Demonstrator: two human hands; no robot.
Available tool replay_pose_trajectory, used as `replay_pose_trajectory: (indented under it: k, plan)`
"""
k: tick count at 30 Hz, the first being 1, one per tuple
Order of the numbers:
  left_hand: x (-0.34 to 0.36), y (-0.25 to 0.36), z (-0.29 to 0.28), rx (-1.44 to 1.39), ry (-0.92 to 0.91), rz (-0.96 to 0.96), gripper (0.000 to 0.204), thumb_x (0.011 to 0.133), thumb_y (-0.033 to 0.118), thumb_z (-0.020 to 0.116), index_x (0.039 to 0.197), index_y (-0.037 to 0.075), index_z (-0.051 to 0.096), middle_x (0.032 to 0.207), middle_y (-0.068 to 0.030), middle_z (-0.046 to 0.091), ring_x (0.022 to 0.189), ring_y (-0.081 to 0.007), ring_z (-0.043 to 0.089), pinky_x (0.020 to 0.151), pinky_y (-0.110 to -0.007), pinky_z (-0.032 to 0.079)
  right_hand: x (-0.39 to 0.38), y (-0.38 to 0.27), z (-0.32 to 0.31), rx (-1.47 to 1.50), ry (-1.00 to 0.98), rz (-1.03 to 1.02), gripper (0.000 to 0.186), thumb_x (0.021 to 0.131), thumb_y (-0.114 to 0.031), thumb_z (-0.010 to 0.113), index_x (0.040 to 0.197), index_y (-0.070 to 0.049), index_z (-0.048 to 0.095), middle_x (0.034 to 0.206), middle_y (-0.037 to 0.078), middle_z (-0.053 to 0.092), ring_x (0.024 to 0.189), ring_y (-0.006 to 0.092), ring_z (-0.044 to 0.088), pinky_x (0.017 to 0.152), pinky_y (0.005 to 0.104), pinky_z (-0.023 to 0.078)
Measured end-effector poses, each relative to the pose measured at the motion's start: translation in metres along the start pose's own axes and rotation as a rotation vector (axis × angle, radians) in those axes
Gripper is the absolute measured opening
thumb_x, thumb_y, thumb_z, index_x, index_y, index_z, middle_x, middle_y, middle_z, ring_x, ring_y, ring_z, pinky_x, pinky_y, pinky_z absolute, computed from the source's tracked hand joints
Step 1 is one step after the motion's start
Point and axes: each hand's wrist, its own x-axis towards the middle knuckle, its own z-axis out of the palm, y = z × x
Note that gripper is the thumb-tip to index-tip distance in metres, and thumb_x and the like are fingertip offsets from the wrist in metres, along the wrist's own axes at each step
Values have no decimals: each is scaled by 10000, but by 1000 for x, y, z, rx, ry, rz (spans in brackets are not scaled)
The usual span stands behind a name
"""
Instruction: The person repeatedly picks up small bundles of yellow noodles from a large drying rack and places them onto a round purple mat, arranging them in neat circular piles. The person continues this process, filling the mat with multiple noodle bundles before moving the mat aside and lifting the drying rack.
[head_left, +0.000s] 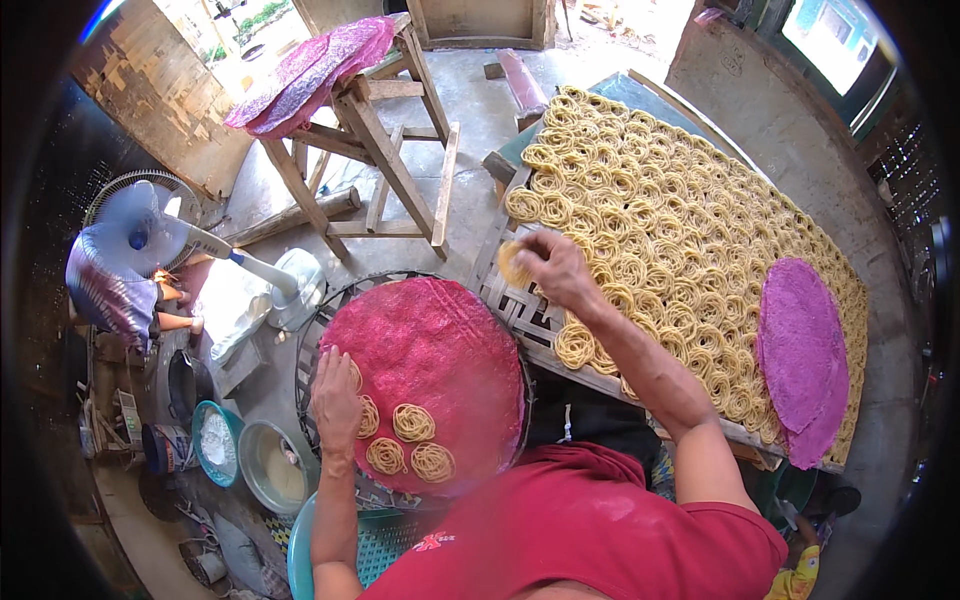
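Observation:
Between the thumb and fingers of my right hand (560, 272) is a coiled noodle nest (515, 264), raised over the near left corner of a woven rack (520, 308). Rows of pale yellow noodle nests (660, 230) cover that rack. My left hand (337, 405) lies with stretched fingers at the left side of a round pink sheet (430, 330), which rests on a round dark basket (308, 345). Its fingers partly cover one noodle nest (356, 376). Several more nests, among them a near one (433, 462), sit beside this hand on the sheet.
A magenta sheet (803, 360) lies over nests at the rack's right. Ahead stands a wooden trestle (385, 150) draped with pink sheeting (315, 80). At left are a fan (140, 230), a seated person (115, 285) and basins (275, 465). Another person (800, 570) is at lower right.

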Motion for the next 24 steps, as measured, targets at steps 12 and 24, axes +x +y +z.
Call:
replay_pose_trajectory:
  k: [12, 24]
  plan:
    - [5, 19, -54, -308, -50, -125, 232, 858, 6, 708, 1086, 47, 696, 991, -142, 716, 976, -352, 705, 906, -453, 552, -25, -10, 6, -375, 134, -283, 285, 961, -271, 790, 1163, -71, 770, 1087, 119, 755, 958, 226, 722, 818, 384, 608]
    - [-13, 107, -51, -510, -85, 106, 480, 855, 80, 793, 1324, 36, 706, 1502, -179, 588, 1429, -391, 506, 1199, -493, 384, -50, -35, 47, 580, -466, 218, 258, 1036, -163, 705, 1222, 15, 704, 983, 62, 750, 819, 118, 700, 713, 283, 588]
